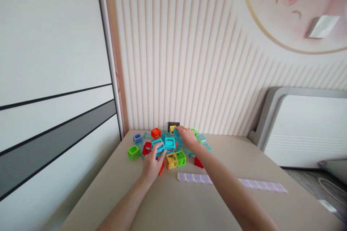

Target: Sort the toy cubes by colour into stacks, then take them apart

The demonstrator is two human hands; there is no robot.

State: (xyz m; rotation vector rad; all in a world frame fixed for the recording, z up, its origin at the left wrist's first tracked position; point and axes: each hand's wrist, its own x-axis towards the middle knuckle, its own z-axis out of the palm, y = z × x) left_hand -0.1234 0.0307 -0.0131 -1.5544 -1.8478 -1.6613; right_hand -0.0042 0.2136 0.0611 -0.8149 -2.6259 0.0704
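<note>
My left hand is closed around a blue hollow cube block, thumb on the near side and fingers over the top. A second blue cube block sits right against it; whether the two are joined I cannot tell. My right hand reaches to the back of the pile, its fingers bent down on a see-through blue piece. Just in front of my hands, a yellow cube block and a green cube block stand side by side. A red cube block lies left of my left fingers.
Around the pile are an orange block, a periwinkle block, a green block and a red block partly behind my right forearm. A purple tiled strip crosses the table under that arm. A ribbed wall stands behind.
</note>
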